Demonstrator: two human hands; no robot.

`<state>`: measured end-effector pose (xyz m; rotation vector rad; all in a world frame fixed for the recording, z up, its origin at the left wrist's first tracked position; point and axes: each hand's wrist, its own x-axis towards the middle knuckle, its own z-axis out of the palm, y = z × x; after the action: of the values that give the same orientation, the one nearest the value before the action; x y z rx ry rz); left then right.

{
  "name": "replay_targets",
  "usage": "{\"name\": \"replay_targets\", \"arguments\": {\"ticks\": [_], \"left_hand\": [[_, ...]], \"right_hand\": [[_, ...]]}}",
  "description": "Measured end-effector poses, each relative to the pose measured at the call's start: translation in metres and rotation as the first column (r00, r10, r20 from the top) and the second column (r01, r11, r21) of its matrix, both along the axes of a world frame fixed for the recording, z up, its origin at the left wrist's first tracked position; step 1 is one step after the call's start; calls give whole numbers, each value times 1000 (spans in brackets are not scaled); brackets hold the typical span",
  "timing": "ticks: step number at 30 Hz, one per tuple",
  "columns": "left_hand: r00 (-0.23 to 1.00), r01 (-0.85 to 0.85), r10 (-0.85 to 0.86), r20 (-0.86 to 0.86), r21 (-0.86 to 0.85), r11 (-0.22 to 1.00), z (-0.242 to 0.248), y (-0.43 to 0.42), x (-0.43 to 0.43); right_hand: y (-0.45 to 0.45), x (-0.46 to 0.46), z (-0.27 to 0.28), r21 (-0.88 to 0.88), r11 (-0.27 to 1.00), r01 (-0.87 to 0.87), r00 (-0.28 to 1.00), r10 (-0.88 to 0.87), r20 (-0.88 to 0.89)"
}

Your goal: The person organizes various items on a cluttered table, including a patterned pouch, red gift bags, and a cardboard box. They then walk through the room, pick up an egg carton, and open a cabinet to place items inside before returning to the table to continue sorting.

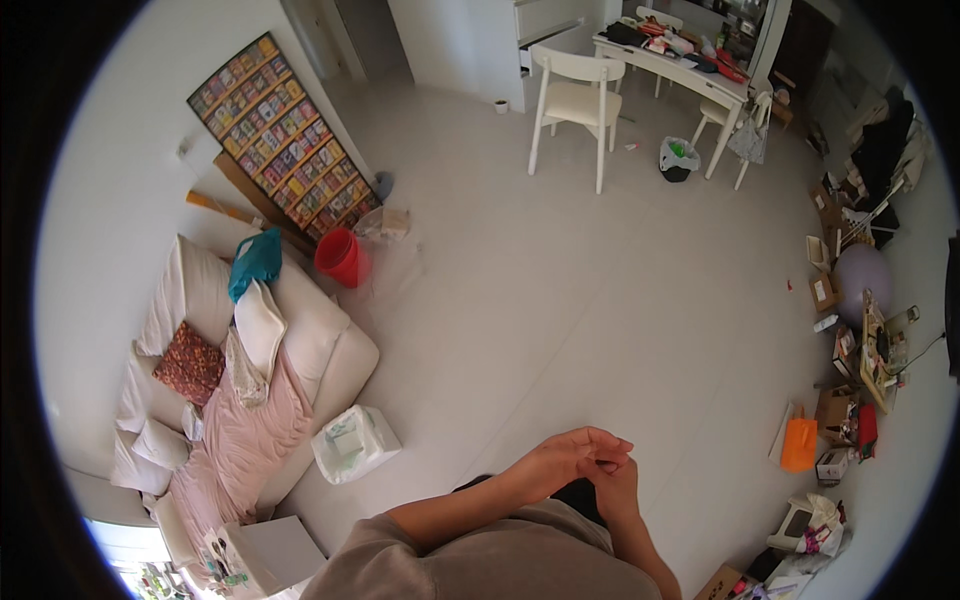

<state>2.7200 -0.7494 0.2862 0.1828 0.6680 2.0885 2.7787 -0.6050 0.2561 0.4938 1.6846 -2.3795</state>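
My left hand [556, 459] and my right hand [616, 489] meet in front of my body, at the lower middle of the view. The left fingers reach across to the right, over the fingertips of the right hand. Where they touch, the fingers overlap, so whatever may be between them is hidden. No object shows in either hand. Below the arms is the taupe shirt [510, 559] that I wear. Pale grey floor [540, 315] stretches out beyond the hands.
To the left, a cream sofa [352, 352] holds cushions and a pink cover, with a lined white bin [386, 442] beside it. A red bucket [337, 255] stands farther off. Ahead are a white chair [577, 97] and a cluttered table [637, 54]. Boxes and an orange bag [799, 444] line the right wall.
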Motion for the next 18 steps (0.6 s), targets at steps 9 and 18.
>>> {"name": "replay_targets", "arguments": {"ticks": [9,18], "left_hand": [[992,-116,115,-44,-30,993,17,138,-161],[999,41,-41,3,4,999,-9,301,-375]], "right_hand": [[146,-186,21,-50,976,-213,977,212,-29],[307,-375,24,173,966,-192,976,170,138]]}}
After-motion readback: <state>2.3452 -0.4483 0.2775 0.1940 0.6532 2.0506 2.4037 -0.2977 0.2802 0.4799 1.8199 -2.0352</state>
